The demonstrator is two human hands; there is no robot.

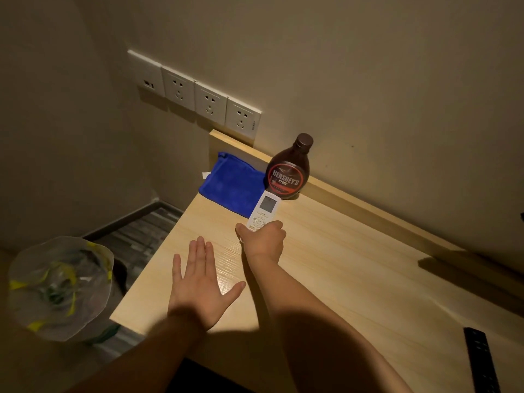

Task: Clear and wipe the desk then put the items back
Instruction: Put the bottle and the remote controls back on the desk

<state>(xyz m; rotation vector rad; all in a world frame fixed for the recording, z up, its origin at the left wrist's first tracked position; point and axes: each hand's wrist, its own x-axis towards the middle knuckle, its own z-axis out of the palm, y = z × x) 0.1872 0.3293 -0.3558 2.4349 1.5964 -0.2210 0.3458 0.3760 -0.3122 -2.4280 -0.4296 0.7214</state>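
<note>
My right hand is closed around the lower end of a white remote control, whose screen end points toward the wall. Just beyond it a brown syrup bottle stands upright against the desk's back ledge. A folded blue cloth lies at the desk's far left corner, touching the remote's left side. My left hand rests flat with fingers spread on the light wooden desk, near its left edge, holding nothing.
A black remote lies at the desk's near right edge. On the floor to the left, below the desk, stands a bin lined with a clear bag. Four wall sockets sit above the desk's far left corner.
</note>
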